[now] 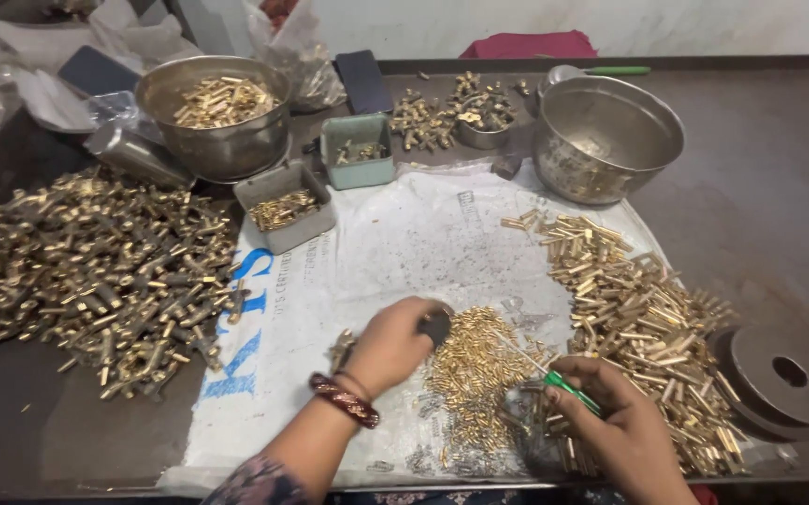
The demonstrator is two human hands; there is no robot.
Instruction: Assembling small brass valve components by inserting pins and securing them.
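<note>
My left hand (388,344), with dark red bangles on the wrist, is closed around a small dark part (436,326) at the edge of a heap of tiny brass screws (473,369). My right hand (615,421) grips a green-handled screwdriver (568,389) whose thin shaft points up and left over the screws. Both hands work above a white printed plastic sheet (404,243). A long pile of brass tubes (643,318) lies just right of my right hand.
A large heap of assembled brass fittings (96,271) covers the left of the table. At the back stand a steel bowl of brass pieces (217,112), a second steel bowl (606,136), two small rectangular tubs (285,204) (358,150), and a dark round disc (779,374) at right.
</note>
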